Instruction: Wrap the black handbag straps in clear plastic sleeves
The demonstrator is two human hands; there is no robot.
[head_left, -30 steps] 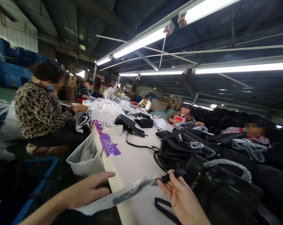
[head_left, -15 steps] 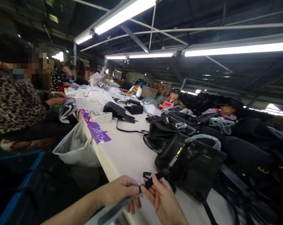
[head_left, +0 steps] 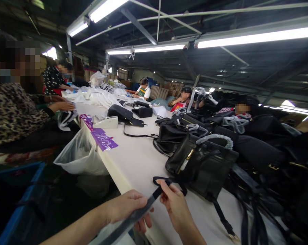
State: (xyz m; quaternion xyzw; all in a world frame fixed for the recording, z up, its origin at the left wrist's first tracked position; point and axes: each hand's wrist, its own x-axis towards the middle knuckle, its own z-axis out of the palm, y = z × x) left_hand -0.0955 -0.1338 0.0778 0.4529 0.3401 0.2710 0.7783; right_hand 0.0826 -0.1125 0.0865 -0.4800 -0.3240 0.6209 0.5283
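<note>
A black strap runs slantwise across the near edge of the white table. Its lower part sits inside a clear plastic sleeve. My left hand is closed around the sleeved part, thumb on top and fingertips below. Farther along, my right hand pinches the bare strap between thumb and fingers. Beyond it, the strap curls in a loop on the tabletop. Just past my right hand stands a black handbag with a gold zip and a plastic-wrapped handle.
More black bags are heaped along the right. A white tape dispenser and purple tape lie at the left edge, above a hanging plastic bag. A blue crate stands lower left. Co-workers sit around the table.
My hands are farther apart, with the strap stretched straighter between them. Across the table, a wrapped handle has been raised near a co-worker. My view has shifted slightly.
</note>
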